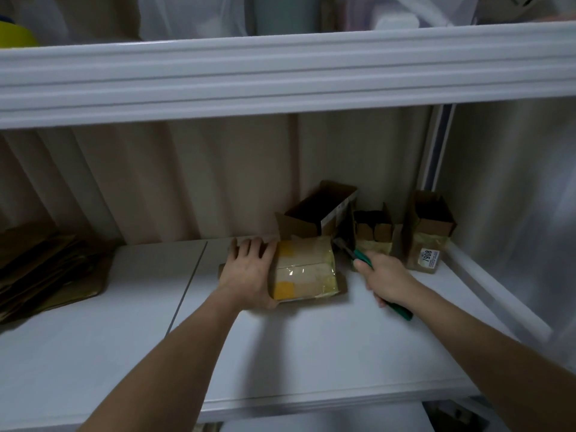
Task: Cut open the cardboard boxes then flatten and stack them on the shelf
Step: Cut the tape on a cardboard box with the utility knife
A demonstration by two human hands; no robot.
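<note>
Brown cardboard box wrapped in glossy yellowish tape lies flat on white shelf, left hand splayed flat across its left end. Right hand grips green-handled box cutter, blade at box's right edge.
</note>
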